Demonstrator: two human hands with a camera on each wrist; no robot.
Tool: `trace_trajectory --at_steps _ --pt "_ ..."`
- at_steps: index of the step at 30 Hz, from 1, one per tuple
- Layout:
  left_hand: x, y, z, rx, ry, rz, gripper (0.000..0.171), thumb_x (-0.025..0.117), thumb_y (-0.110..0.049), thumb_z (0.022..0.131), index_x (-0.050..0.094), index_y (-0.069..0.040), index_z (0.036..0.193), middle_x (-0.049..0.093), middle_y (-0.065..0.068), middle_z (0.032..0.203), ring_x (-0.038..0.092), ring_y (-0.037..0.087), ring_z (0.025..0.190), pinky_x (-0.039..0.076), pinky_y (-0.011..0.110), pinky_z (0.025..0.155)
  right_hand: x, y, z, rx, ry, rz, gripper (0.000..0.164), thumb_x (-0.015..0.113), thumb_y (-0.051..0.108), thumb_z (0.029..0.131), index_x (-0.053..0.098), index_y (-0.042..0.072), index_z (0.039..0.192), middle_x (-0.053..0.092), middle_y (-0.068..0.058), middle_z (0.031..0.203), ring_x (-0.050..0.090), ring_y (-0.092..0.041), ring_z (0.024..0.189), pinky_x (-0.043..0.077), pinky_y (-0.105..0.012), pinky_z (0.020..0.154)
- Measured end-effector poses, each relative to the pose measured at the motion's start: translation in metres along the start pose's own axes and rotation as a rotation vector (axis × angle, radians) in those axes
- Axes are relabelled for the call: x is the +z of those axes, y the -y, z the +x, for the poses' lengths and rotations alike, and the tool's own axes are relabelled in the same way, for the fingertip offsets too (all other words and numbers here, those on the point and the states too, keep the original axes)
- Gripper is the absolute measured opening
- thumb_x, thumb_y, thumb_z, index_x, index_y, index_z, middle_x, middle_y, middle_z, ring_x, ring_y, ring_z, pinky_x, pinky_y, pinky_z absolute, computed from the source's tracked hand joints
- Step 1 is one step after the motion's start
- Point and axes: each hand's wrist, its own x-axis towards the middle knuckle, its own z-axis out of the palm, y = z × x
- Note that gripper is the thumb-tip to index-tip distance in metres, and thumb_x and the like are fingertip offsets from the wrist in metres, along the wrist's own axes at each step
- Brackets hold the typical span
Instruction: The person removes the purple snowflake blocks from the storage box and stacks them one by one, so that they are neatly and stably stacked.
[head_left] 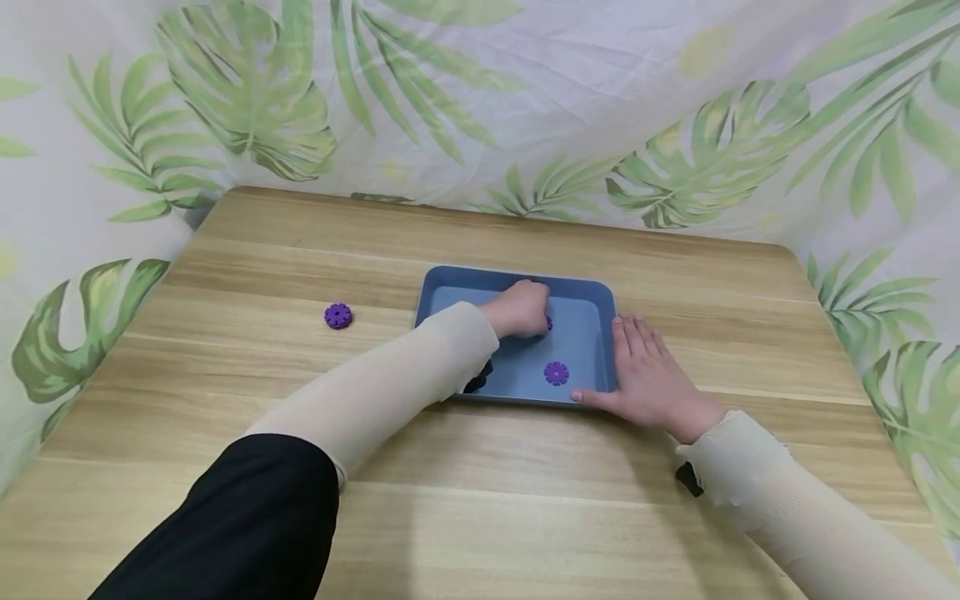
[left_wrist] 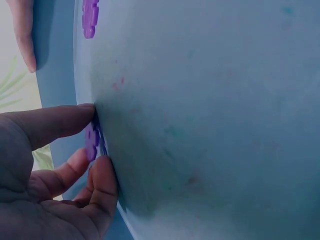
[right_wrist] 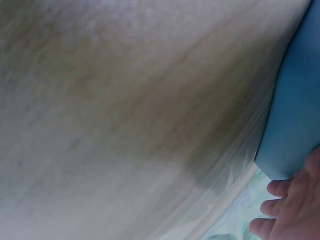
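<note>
My left hand reaches down into a blue tray. In the left wrist view, its thumb and fingers pinch a purple notched disc at the tray floor; the fingers partly cover it. A second purple disc, flower-shaped with a small centre hole, lies flat in the tray nearer me. My right hand lies against the tray's right side with its fingers extended, the thumb at the near rim. In the right wrist view, fingers of the right hand show beside the tray's outer wall.
More purple discs, seemingly stacked, sit on the wooden table left of the tray. A white cloth with green leaves hangs behind the table and at its sides. My left forearm crosses the tray's near left corner.
</note>
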Motion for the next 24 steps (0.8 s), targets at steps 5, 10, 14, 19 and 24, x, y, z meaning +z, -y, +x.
trace_trajectory --at_steps 5,10,14,19,24 --pt "-0.004 0.004 -0.006 -0.003 -0.018 0.000 0.010 0.066 -0.010 0.099 0.059 -0.004 0.099 0.056 0.007 0.085 0.054 0.020 0.076 0.043 0.029 0.064 -0.001 0.002 0.001 -0.005 -0.008 -0.012 0.124 0.061 0.074 0.089 0.012 -0.018 0.156 0.015 -0.037 0.163 0.007 -0.051 0.152 0.010 -0.064 0.121" --pt "-0.008 0.013 -0.010 -0.002 -0.045 -0.035 0.011 0.057 -0.005 0.101 0.059 -0.004 0.091 0.055 0.007 0.083 0.052 0.019 0.073 0.041 0.028 0.063 0.001 0.001 -0.001 -0.005 -0.008 -0.017 0.124 0.061 0.074 0.089 0.012 -0.018 0.155 0.014 -0.037 0.163 0.006 -0.051 0.152 0.009 -0.064 0.121" --pt "-0.014 0.020 -0.015 -0.010 -0.063 -0.108 0.012 0.054 -0.003 0.102 0.063 -0.003 0.094 0.060 0.009 0.088 0.054 0.021 0.077 0.044 0.029 0.066 0.001 0.002 -0.002 -0.012 -0.025 -0.011 0.124 0.061 0.074 0.089 0.014 -0.019 0.155 0.016 -0.038 0.162 0.008 -0.052 0.152 0.010 -0.064 0.121" --pt "-0.024 0.026 -0.025 -0.027 -0.088 -0.189 0.012 0.053 -0.003 0.102 0.065 -0.001 0.103 0.063 0.010 0.099 0.056 0.021 0.085 0.047 0.032 0.071 0.002 0.002 -0.002 -0.014 -0.036 -0.002 0.124 0.061 0.074 0.089 0.014 -0.019 0.155 0.016 -0.038 0.162 0.008 -0.052 0.152 0.011 -0.064 0.121" --pt "-0.034 0.035 -0.035 -0.035 -0.101 -0.315 0.008 0.056 -0.004 0.101 0.063 -0.002 0.101 0.062 0.009 0.097 0.053 0.019 0.082 0.044 0.029 0.068 0.001 0.002 -0.003 -0.008 -0.021 -0.002 0.125 0.061 0.075 0.088 0.012 -0.018 0.156 0.013 -0.037 0.163 0.006 -0.052 0.152 0.009 -0.064 0.121"
